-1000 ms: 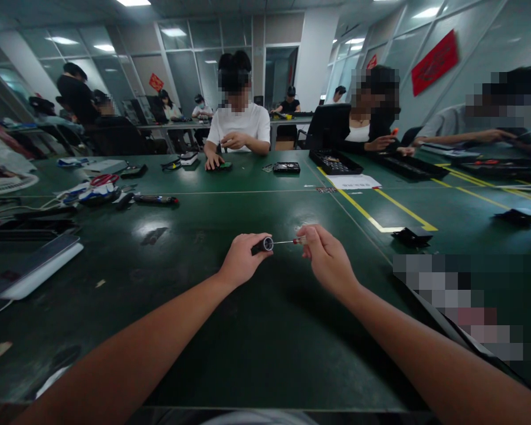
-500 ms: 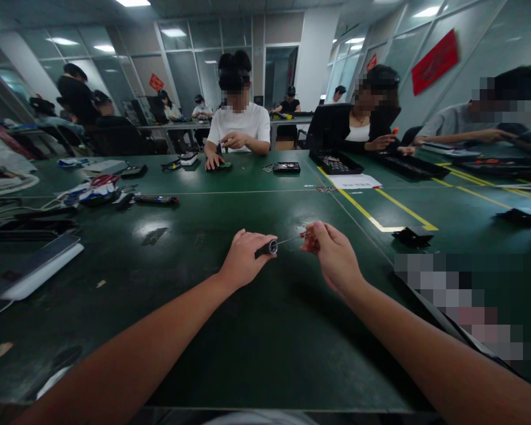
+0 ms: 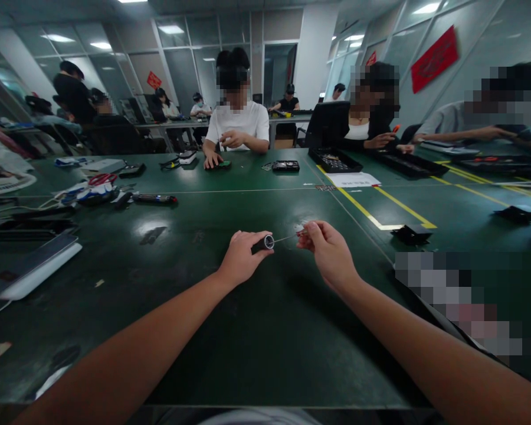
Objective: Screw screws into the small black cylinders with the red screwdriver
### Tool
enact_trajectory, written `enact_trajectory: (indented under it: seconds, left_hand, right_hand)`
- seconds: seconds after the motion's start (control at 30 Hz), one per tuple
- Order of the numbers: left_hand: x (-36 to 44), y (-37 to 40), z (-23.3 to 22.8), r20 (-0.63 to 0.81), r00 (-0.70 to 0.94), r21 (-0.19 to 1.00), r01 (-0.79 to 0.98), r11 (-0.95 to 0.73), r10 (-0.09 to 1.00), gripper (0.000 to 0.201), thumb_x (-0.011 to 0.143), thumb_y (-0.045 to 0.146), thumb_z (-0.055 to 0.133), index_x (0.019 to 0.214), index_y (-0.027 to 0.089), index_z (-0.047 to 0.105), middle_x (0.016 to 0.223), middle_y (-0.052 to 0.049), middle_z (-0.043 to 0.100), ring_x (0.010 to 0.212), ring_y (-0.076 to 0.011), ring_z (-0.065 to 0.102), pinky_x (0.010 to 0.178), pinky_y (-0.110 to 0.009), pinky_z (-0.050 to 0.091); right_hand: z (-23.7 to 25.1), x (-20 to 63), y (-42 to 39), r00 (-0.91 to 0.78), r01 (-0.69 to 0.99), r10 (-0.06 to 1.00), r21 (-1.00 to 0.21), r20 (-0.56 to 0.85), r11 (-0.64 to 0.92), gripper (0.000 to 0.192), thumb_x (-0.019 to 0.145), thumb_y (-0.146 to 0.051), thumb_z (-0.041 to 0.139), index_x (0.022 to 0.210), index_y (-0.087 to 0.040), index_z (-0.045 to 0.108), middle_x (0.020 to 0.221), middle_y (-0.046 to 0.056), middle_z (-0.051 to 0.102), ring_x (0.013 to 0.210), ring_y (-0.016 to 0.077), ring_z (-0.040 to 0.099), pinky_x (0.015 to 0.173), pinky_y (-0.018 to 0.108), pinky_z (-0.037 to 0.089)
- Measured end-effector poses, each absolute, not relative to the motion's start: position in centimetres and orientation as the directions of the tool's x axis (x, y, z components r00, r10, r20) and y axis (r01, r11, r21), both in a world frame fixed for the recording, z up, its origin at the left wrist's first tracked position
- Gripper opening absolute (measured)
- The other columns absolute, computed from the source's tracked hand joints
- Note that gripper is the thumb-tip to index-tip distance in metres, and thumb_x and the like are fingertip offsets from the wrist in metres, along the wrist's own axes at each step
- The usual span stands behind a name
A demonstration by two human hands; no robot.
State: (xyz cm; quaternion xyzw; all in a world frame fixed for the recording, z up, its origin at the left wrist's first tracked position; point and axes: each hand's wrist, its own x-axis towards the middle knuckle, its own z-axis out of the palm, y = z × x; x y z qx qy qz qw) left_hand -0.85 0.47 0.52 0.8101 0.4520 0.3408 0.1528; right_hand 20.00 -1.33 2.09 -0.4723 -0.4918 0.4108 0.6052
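Observation:
My left hand (image 3: 241, 257) is closed around a short black cylinder (image 3: 257, 245) with a silver-rimmed round end that faces right and toward me. From my right hand (image 3: 327, 248), a thin metal rod (image 3: 285, 238) reaches left to the cylinder's rimmed end. Its tip lies at or just inside the opening; I cannot tell which. Thumb and fingers of my right hand pinch the rod's other end, which they mostly hide. Both hands are raised a little over the green tabletop (image 3: 256, 342).
A white-edged device (image 3: 44, 268) and cables lie at the left, with a dark pen-like tool (image 3: 154, 199) beyond. Small black parts (image 3: 411, 235) are on the right, near yellow tape lines. Across the table, a person in a white shirt (image 3: 238, 124) works by a black tray (image 3: 335, 161).
Both hands have shifted slightly left, and the cylinder's rimmed end has turned a bit more toward me. The rod still reaches to that end.

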Motion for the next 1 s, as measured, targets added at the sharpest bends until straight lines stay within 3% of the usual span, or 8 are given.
enact_trajectory:
  seconds: [0.2,0.47,0.6,0.7,0.8,1.0]
  left_hand:
    - [-0.8,0.5,0.6,0.399,0.346,0.562,0.639,-0.525,0.849,0.036,0.088,0.032,0.073,0.124,0.027,0.066,0.112,-0.002,0.074,0.104,-0.0243,0.063,0.106,-0.049,0.037]
    - [-0.8,0.4,0.7,0.404,0.34,0.554,0.648,-0.523,0.849,0.035,0.089,0.032,0.072,0.123,0.028,0.066,0.113,-0.002,0.074,0.105,-0.0253,0.063,0.102,-0.047,0.04]
    - [-0.8,0.4,0.5,0.403,0.333,0.557,0.65,-0.517,0.853,0.035,0.088,0.03,0.073,0.122,0.028,0.067,0.111,-0.002,0.074,0.104,-0.0249,0.063,0.103,-0.047,0.04]
    - [-0.9,0.5,0.4,0.4,0.333,0.571,0.639,-0.516,0.854,0.035,0.088,0.03,0.073,0.123,0.028,0.067,0.11,-0.001,0.074,0.103,-0.0249,0.062,0.103,-0.047,0.04]
    - [-1.0,0.6,0.4,0.403,0.324,0.573,0.64,-0.512,0.856,0.035,0.089,0.03,0.072,0.123,0.028,0.066,0.109,-0.001,0.073,0.102,-0.0246,0.062,0.1,-0.046,0.041]
    - [-1.1,0.7,0.2,0.406,0.344,0.557,0.641,-0.528,0.847,0.035,0.089,0.032,0.072,0.123,0.028,0.066,0.11,-0.002,0.073,0.102,-0.0245,0.063,0.098,-0.046,0.042]
  right_hand:
    - [2.4,20.1,-1.3,0.215,0.008,0.95,-0.973,0.227,0.23,0.03,0.09,-0.051,0.061,0.092,-0.021,0.062,0.078,0.002,0.066,0.07,0.0164,0.062,0.069,0.035,0.054]
    - [3.5,20.1,-2.7,0.068,0.169,0.926,-0.919,0.37,0.355,0.025,0.094,-0.045,0.055,0.095,-0.022,0.063,0.066,-0.003,0.058,0.059,0.0144,0.055,0.059,0.03,0.045]
    - [3.8,19.8,-3.5,0.065,0.326,0.92,-0.88,0.386,0.346,0.036,0.099,-0.049,0.046,0.093,-0.021,0.068,0.06,-0.002,0.054,0.057,0.015,0.053,0.057,0.03,0.041]
    - [3.8,19.8,-3.8,0.046,0.447,0.911,-0.824,0.411,0.349,0.033,0.099,-0.045,0.045,0.102,-0.022,0.069,0.067,0.0,0.059,0.06,0.0165,0.055,0.058,0.031,0.04]
    - [3.8,19.9,-3.8,0.01,0.449,0.906,-0.812,0.423,0.374,0.026,0.098,-0.037,0.047,0.113,-0.022,0.063,0.081,0.002,0.065,0.07,0.0185,0.06,0.062,0.031,0.043]
    - [3.8,20.0,-3.6,0.0,0.506,0.918,-0.792,0.397,0.342,0.036,0.101,-0.046,0.039,0.102,-0.022,0.066,0.075,0.002,0.063,0.067,0.0191,0.058,0.064,0.034,0.043]
